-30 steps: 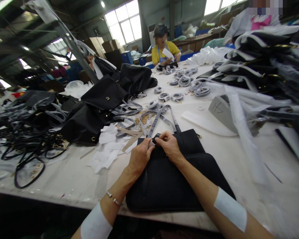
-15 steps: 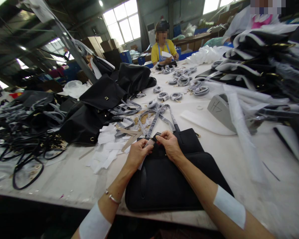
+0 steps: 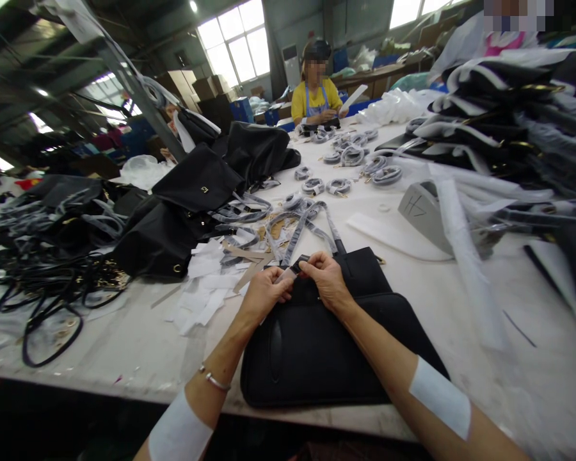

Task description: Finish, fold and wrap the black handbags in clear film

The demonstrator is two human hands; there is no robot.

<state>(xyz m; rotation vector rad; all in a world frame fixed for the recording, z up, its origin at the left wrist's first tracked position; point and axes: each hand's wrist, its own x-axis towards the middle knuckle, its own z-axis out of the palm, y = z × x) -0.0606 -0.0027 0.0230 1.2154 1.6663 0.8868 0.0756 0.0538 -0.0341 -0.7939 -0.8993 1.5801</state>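
Observation:
A black handbag (image 3: 326, 358) lies flat on the table in front of me, with its plastic-wrapped handles (image 3: 335, 234) stretched away from me. My left hand (image 3: 262, 296) is closed above the bag's upper left, pinching a pale, translucent strip (image 3: 287, 275). My right hand (image 3: 329, 280) is closed close beside it, with thumb and fingers pinching a small dark strap end (image 3: 299, 263) where the strip meets it. The fingers hide part of the joint between strip and strap.
White paper pieces (image 3: 206, 282) and brown card strips (image 3: 249, 256) lie left of the bag. Black bags (image 3: 196, 179) are heaped at left, coiled wrapped straps (image 3: 339, 186) sit beyond, and more bags (image 3: 489, 128) are stacked at right. A co-worker in yellow (image 3: 317, 96) sits across.
My left hand has shifted very slightly; both hands keep their pinch. The co-worker across the table has moved a white strip out to the right.

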